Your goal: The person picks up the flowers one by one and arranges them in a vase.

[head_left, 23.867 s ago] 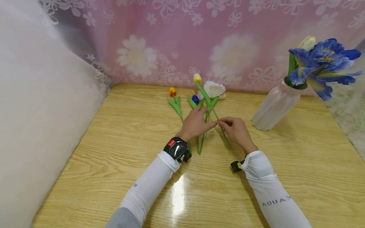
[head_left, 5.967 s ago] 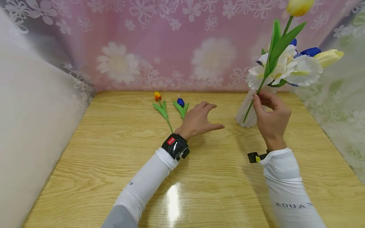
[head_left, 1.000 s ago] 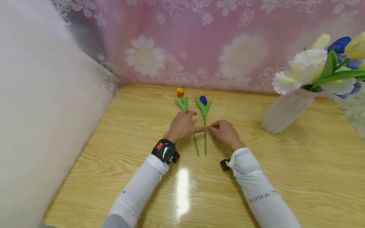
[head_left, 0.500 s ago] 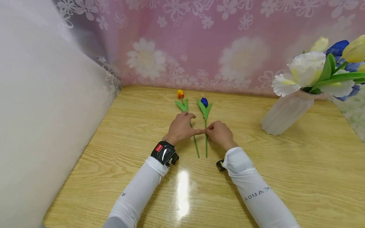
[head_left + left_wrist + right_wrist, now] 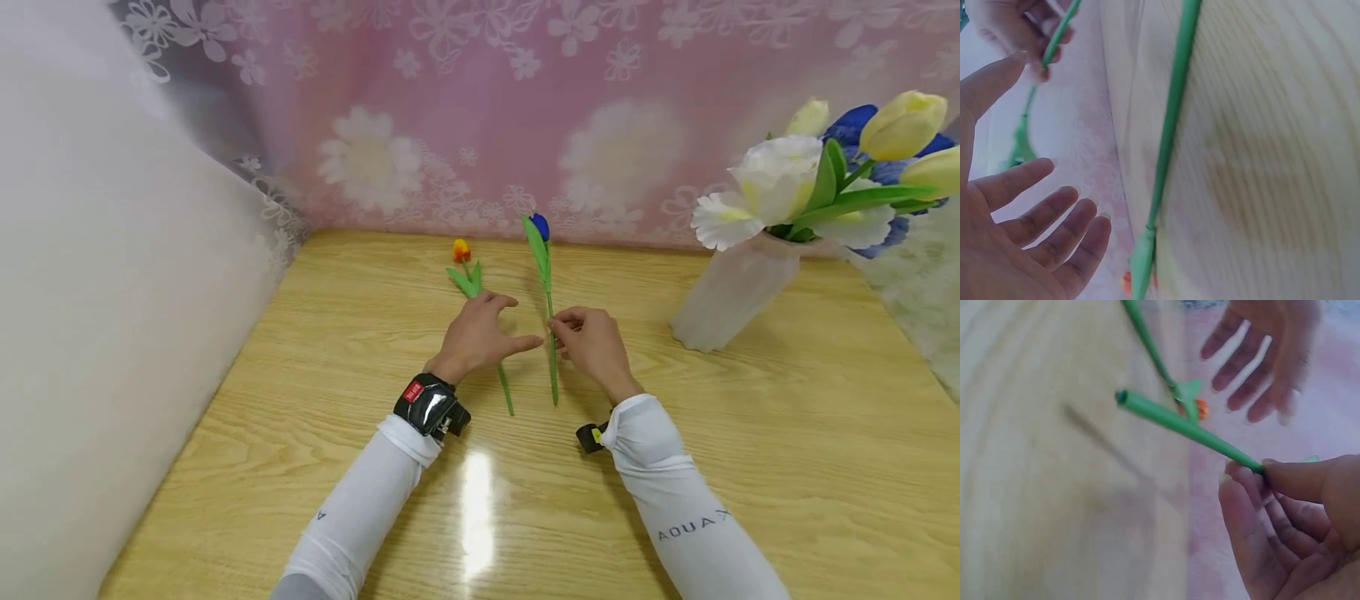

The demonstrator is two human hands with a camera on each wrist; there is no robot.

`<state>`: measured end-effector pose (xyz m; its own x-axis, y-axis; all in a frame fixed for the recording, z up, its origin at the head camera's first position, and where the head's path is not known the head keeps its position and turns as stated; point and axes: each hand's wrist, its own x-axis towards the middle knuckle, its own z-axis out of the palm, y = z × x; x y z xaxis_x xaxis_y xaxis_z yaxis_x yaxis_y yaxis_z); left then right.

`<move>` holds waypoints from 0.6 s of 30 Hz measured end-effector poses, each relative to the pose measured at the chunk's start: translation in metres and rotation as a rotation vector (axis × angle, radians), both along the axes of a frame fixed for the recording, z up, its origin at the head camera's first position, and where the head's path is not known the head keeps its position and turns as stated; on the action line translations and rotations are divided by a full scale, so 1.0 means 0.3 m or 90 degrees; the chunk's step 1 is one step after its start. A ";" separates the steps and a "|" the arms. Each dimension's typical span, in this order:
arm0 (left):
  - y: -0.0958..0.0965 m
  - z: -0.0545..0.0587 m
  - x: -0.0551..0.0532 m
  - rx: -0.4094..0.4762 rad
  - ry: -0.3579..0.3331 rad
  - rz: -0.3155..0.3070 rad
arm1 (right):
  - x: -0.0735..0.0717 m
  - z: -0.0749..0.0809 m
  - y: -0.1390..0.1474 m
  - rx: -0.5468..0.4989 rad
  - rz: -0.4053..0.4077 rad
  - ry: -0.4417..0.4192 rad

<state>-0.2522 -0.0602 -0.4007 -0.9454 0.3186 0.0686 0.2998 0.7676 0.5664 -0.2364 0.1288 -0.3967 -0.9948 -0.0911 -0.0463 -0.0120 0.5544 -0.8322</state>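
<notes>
My right hand [image 5: 596,346] pinches the green stem of an artificial blue tulip [image 5: 541,227] between thumb and fingertips, bloom pointing away. In the right wrist view the stem [image 5: 1179,424] is off the wooden table, its cut end free and a shadow below. An orange-and-yellow tulip [image 5: 461,250] lies on the table, partly covered in the head view by my left hand [image 5: 476,337]. That hand is spread with thumb and fingers apart; in the left wrist view its palm [image 5: 1016,262] holds nothing, beside the orange tulip's stem [image 5: 1172,112].
At the right a white ribbed vase [image 5: 738,287] stands with a white flower [image 5: 780,183], pale yellow tulips [image 5: 903,125] and blue blooms leaning out to the right. A pink floral curtain [image 5: 510,108] hangs behind the table [image 5: 360,333].
The white flower and yellow tulips went from table and hand into the vase. Within the last second my right hand took the blue tulip's stem and raised it; the left hand stayed nearly still.
</notes>
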 end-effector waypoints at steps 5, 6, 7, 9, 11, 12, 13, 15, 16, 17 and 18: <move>0.029 0.020 0.001 0.012 0.010 -0.028 | 0.015 0.056 0.041 0.016 -0.040 0.088; 0.034 0.026 0.001 0.014 0.015 -0.033 | 0.016 0.066 0.050 0.014 -0.050 0.112; 0.041 0.032 0.000 0.017 0.020 -0.039 | 0.017 0.075 0.059 0.017 -0.060 0.139; 0.055 0.045 -0.002 0.020 0.034 -0.049 | 0.019 0.095 0.080 0.005 -0.083 0.193; 0.069 0.057 -0.003 0.024 0.045 -0.059 | 0.023 0.116 0.104 -0.007 -0.104 0.241; 0.077 0.063 -0.004 0.026 0.050 -0.065 | 0.025 0.127 0.117 -0.016 -0.114 0.261; 0.084 0.068 -0.003 0.027 0.054 -0.070 | 0.028 0.138 0.130 -0.019 -0.123 0.277; 0.097 0.076 -0.001 0.030 0.058 -0.078 | 0.032 0.161 0.158 -0.032 -0.138 0.305; 0.103 0.079 0.000 0.031 0.060 -0.082 | 0.034 0.171 0.171 -0.034 -0.145 0.317; 0.109 0.082 0.001 0.030 0.062 -0.084 | 0.037 0.181 0.185 -0.038 -0.151 0.330; 0.114 0.084 0.002 0.029 0.063 -0.086 | 0.040 0.192 0.198 -0.040 -0.158 0.339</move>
<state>-0.2516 -0.0259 -0.3755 -0.8817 0.4371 0.1774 0.4553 0.6903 0.5623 -0.2245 0.1881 -0.3392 -0.8713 0.1604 0.4638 -0.3140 0.5441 -0.7780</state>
